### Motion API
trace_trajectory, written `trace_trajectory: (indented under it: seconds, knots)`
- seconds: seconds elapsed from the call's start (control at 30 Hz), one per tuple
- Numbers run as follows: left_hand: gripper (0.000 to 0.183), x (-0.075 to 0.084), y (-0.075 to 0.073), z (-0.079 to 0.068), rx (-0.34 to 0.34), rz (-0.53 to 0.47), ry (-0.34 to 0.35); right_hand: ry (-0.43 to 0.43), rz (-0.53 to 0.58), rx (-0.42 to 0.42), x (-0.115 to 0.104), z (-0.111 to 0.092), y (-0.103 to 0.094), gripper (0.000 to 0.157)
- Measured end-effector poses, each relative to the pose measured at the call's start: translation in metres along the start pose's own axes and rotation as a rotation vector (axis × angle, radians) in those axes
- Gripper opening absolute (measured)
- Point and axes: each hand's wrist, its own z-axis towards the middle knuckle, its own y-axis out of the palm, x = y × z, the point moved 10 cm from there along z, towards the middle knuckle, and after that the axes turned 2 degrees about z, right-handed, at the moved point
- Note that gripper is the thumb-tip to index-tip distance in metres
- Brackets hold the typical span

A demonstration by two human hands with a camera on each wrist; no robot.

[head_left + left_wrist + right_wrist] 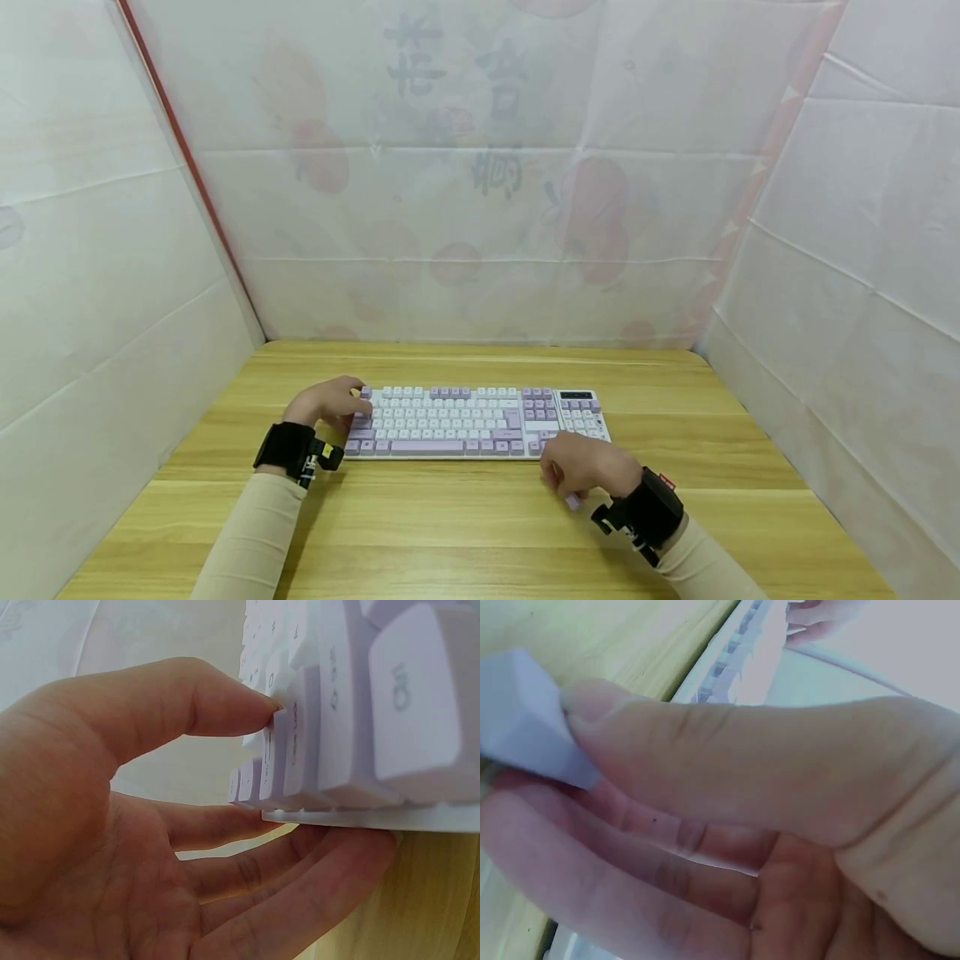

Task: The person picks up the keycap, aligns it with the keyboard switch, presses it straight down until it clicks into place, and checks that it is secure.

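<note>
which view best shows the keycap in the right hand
The right wrist view: the keycap is large and close there, several faces visible. The head view shows just a small lilac bit below the right hand; the left wrist view lacks it.

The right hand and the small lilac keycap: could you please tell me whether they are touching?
Touching: the right wrist view shows the right hand holding the small lilac keycap, its thumb tip pressed against one side.

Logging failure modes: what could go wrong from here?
The right hand pinches the lilac keycap, much of it jutting past the thumb, so it might slip onto the table.
The left hand grips the keyboard by its left edge, so a tug could shift or tilt it.
</note>
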Motion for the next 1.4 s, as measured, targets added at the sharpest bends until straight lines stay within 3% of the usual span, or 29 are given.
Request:
trace_trajectory:
  seconds: [0.17,0.4,0.6,0.9,1.13,1.4]
  knots:
    - [0.074,0.0,0.0,0.0,0.0,0.0,-0.002,-0.007,0.056,0.015,0.002,-0.002,-0.003,0.019]
    - [0.075,0.002,-0.001,0.0,-0.005,-0.004,-0.002,0.046,-0.009,-0.039,0.002,-0.006,0.001,0.043]
    - [0.075,0.001,-0.001,-0.001,-0.007,-0.003,0.002,0.028,-0.035,-0.036,-0.001,-0.002,0.004,0.04]
    - [0.075,0.001,-0.001,0.0,0.0,0.016,0.005,-0.112,-0.096,0.024,-0.002,-0.003,-0.008,0.038]
    - [0.074,0.001,0.0,0.0,-0.006,0.0,0.001,-0.134,-0.094,0.039,0.003,-0.005,-0.017,0.033]
    - [0.074,0.002,0.0,0.0,-0.004,0.004,0.006,-0.255,-0.099,0.075,-0.001,-0.011,-0.029,0.027]
